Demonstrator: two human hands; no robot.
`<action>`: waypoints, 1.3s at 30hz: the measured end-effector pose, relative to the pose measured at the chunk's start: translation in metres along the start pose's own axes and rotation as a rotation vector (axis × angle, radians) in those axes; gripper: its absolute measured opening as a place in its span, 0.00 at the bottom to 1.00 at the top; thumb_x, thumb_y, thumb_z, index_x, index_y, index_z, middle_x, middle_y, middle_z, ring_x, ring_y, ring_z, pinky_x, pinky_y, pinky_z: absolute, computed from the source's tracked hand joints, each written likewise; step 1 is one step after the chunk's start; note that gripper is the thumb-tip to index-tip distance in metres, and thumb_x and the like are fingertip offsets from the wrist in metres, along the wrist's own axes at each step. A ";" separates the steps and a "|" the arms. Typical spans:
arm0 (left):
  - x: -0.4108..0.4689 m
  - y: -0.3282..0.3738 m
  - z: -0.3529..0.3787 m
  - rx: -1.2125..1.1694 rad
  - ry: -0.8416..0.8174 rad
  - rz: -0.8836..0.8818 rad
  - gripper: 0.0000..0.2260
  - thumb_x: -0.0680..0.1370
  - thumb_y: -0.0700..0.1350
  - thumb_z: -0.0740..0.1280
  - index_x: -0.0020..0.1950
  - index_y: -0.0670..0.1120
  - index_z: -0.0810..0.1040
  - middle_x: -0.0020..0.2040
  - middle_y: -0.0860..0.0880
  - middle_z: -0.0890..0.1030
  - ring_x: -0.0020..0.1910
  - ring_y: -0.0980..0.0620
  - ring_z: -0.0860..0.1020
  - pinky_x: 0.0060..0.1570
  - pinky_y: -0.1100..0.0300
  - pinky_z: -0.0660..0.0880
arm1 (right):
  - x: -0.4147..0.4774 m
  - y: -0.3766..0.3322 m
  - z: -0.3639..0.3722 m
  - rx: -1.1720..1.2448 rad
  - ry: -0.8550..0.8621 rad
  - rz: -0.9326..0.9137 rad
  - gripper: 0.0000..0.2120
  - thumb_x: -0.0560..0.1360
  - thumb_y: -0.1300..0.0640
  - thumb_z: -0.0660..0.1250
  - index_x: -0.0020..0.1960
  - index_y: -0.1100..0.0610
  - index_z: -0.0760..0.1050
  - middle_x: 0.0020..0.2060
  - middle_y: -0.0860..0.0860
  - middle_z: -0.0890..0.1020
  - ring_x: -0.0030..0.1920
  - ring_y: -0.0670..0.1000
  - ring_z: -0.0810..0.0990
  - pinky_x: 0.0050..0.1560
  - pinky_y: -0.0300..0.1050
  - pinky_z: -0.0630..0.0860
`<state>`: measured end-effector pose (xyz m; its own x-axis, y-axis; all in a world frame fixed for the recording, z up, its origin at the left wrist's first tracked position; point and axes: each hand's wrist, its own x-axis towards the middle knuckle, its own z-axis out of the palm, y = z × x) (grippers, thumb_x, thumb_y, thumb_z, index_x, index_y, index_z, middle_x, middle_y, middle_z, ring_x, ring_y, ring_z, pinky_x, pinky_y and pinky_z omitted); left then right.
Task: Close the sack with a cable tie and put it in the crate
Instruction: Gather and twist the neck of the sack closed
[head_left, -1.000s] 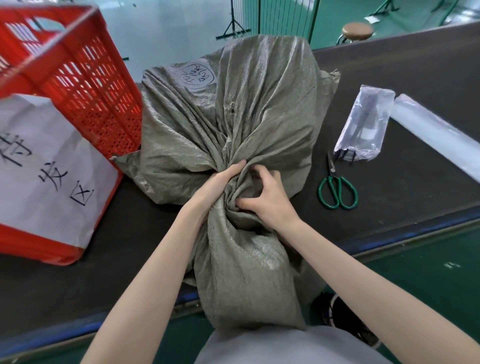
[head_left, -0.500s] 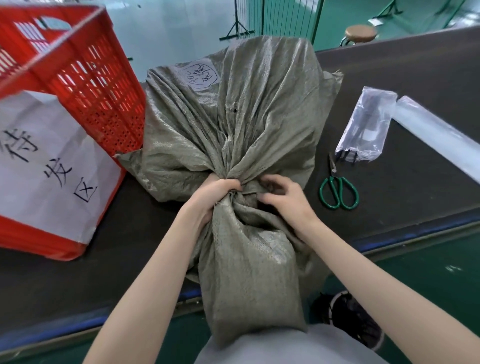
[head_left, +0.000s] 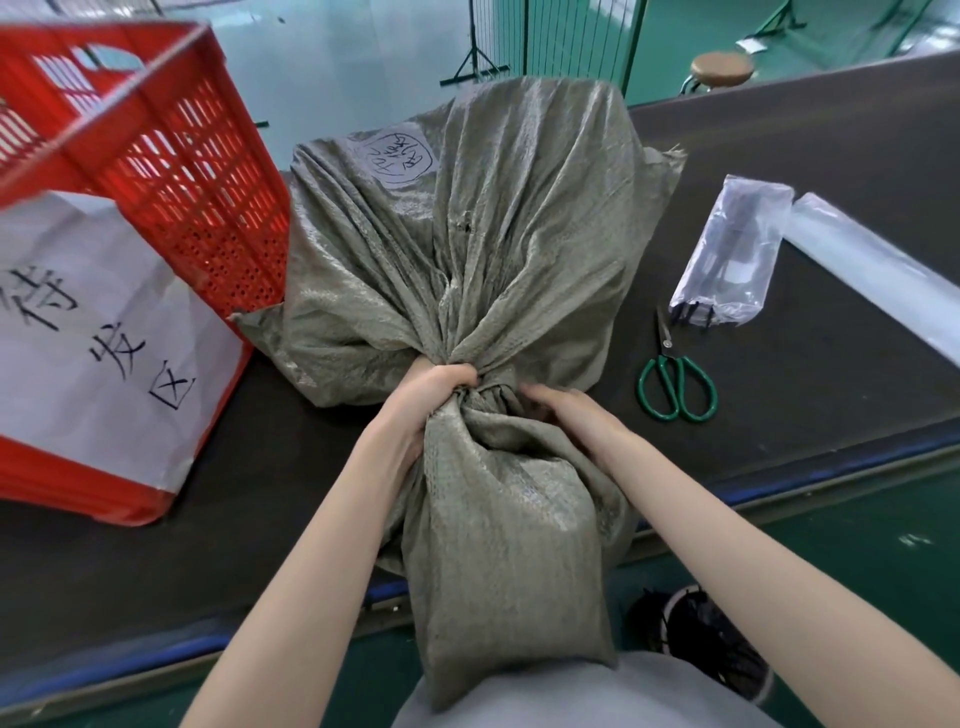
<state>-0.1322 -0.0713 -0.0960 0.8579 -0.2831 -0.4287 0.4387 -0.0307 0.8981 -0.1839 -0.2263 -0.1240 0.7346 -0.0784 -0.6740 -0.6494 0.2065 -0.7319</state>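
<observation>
Head view: one sack (head_left: 467, 249) lies on table (head_left: 831, 405), neck gathered, no tie visible; tying and crating remain. Left hand (head_left: 431, 389) clamps neck. Right hand (head_left: 566, 410) touches neck, grip unclear. One red crate (head_left: 171, 171) left of sack. One scissors (head_left: 675, 384) and one clear packet (head_left: 727, 254) right of sack.

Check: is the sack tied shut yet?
Bunched, not tied: the left hand grips the neck of the sack; nothing is fastened round it.

Three large black handwritten characters, 待发区, are carried by the white paper sheet (head_left: 104, 291) hung on the red plastic lattice crate (head_left: 197, 171). Right of the crate, a circled handwritten mark (head_left: 402, 158) is borne by the grey-green woven sack (head_left: 519, 249); it cannot be read.
</observation>
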 end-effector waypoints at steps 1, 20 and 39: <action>0.001 -0.001 0.000 -0.018 -0.008 -0.007 0.18 0.71 0.27 0.59 0.56 0.37 0.79 0.43 0.46 0.84 0.39 0.50 0.83 0.38 0.61 0.80 | 0.001 0.000 0.001 0.084 -0.036 0.010 0.18 0.73 0.50 0.69 0.58 0.60 0.78 0.48 0.55 0.85 0.46 0.52 0.83 0.48 0.40 0.78; 0.003 -0.010 0.000 -0.077 -0.089 -0.215 0.12 0.74 0.44 0.63 0.53 0.42 0.81 0.44 0.43 0.84 0.41 0.48 0.82 0.54 0.54 0.76 | -0.008 -0.033 0.008 0.366 -0.229 -0.354 0.19 0.72 0.76 0.58 0.57 0.59 0.72 0.43 0.53 0.83 0.42 0.49 0.82 0.39 0.40 0.80; 0.008 -0.016 0.002 -0.468 -0.236 -0.177 0.16 0.80 0.47 0.59 0.47 0.43 0.86 0.46 0.43 0.86 0.43 0.50 0.85 0.43 0.59 0.82 | -0.016 -0.020 0.023 -0.600 -0.006 -0.671 0.29 0.66 0.68 0.69 0.66 0.59 0.73 0.62 0.55 0.76 0.65 0.51 0.74 0.70 0.41 0.63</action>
<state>-0.1325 -0.0755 -0.1134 0.7007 -0.5213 -0.4871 0.6890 0.3171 0.6517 -0.1781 -0.2068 -0.0957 0.9963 0.0066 -0.0862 -0.0752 -0.4254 -0.9019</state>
